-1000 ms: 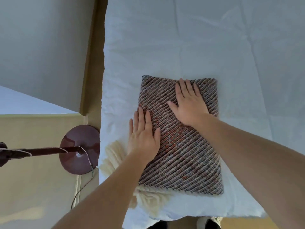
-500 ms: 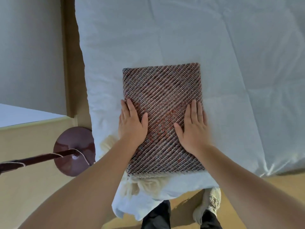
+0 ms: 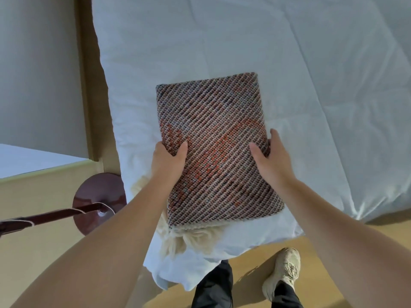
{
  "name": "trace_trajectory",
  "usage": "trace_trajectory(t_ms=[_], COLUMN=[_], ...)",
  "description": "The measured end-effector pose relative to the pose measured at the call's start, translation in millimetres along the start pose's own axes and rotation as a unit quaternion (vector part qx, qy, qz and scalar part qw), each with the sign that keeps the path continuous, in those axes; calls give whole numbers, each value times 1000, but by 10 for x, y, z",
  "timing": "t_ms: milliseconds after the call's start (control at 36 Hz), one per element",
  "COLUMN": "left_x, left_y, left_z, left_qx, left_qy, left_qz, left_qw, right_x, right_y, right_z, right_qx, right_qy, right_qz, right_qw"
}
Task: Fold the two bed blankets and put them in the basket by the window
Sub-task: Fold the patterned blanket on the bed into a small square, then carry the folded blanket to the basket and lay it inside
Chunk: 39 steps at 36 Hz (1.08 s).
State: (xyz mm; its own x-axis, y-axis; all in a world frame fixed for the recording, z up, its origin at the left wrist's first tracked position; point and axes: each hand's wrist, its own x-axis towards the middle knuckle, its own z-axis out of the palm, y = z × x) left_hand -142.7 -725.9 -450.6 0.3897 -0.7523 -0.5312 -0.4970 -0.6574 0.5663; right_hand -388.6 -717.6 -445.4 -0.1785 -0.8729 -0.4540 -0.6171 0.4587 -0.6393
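Blanket [image 3: 211, 121] hides most fingers where left hand [image 3: 169, 158] and right hand [image 3: 270, 158] pinch its sides.

Soft, even light; the white bed [image 3: 289, 63] reads bright and bluish. A small glare spot sits on the lamp base [image 3: 100, 196]. Faint shadows fall on the floor [image 3: 249, 274]. Wide-angle distortion bends the edges.

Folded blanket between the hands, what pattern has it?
The blanket has diagonal dark-and-cream woven stripes with orange-red patches; head view shows it.
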Motion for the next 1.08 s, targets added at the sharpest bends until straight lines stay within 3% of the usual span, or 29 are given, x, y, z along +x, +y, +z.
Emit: trace_trajectory(t_ms=[167, 361, 556, 806, 1083], left_x=[-49, -522, -1244, -2738, -4823], left_y=[35, 532, 1554, 3165, 4424], left_z=[-115, -322, -479, -116, 880], left_qx=[-20, -12, -2, -16, 3], left_qy=[-33, -42, -74, -160, -257], left_qz=[12, 102, 224, 416, 574], left_qw=[999, 994, 972, 895, 778], right_x=[104, -191, -784, -1941, -3425], right_y=[-221, -488, -608, -343, 679], right_z=[-101, -471, -1552, -3559, -5247], right_qx=[56, 39, 85, 145, 179], right_qy=[-66, -31, 67, 275, 476], right_qz=[36, 7, 18, 14, 34], right_qw=[996, 999, 994, 950, 860])
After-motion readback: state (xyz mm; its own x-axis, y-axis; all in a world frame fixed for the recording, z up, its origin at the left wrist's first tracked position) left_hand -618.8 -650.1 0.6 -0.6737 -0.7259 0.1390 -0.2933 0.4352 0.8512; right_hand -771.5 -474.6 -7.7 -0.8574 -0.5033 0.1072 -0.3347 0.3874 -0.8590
